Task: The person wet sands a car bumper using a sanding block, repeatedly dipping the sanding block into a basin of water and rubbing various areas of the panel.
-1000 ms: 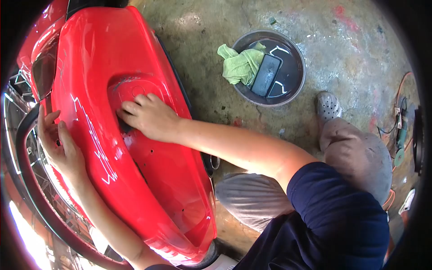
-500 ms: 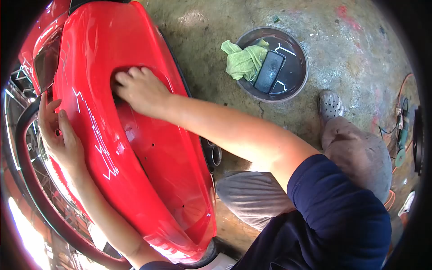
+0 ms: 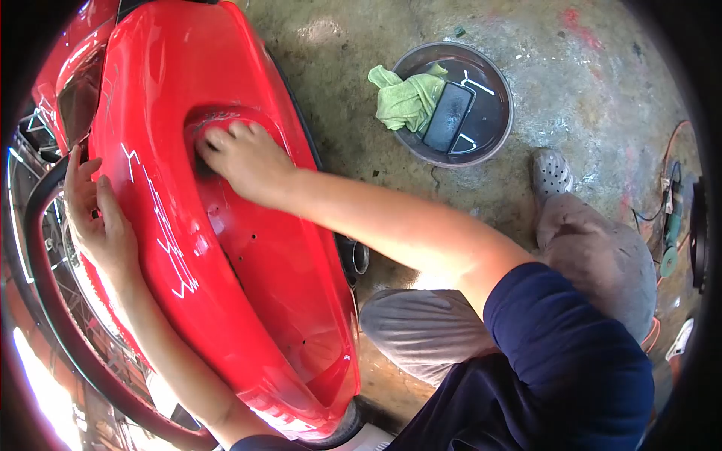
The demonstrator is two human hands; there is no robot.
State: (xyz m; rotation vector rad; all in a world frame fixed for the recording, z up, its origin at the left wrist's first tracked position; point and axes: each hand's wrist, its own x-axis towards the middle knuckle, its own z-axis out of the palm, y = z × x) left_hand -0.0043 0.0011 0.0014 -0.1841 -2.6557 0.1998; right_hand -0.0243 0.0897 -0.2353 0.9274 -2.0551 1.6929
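Sleeve (image 3: 564, 331): navy, on your right arm, which reaches across to your left.
Trousers (image 3: 417, 327): greyish, your knees bent beside the work.
Right hand (image 3: 252, 161): fingers bent down into the recess (image 3: 226, 116); their tips are hidden, so you cannot tell whether they hold anything.
Left hand (image 3: 105, 225): empty as far as it shows, fingers loosely extended, thumb well apart from them, set along the outer side of the red body panel (image 3: 165, 180).
Panel position: at your left, its long hollow facing you; recess at the far end of that hollow, scuffed along its upper rim.
Dark curved band (image 3: 39, 263): beyond your left forearm, left of the panel.
Clog (image 3: 553, 173): grey, holed, on your foot, flat on the concrete floor (image 3: 587, 90).
Tub (image 3: 460, 162): on the floor right of the panel, dark liquid inside.
Green cloth (image 3: 410, 103): draped over the tub's left rim.
Dark block (image 3: 449, 116): rectangular, inside the tub, just beside the cloth.
Green power tool (image 3: 671, 210): at far right, near an orange cable (image 3: 671, 139).
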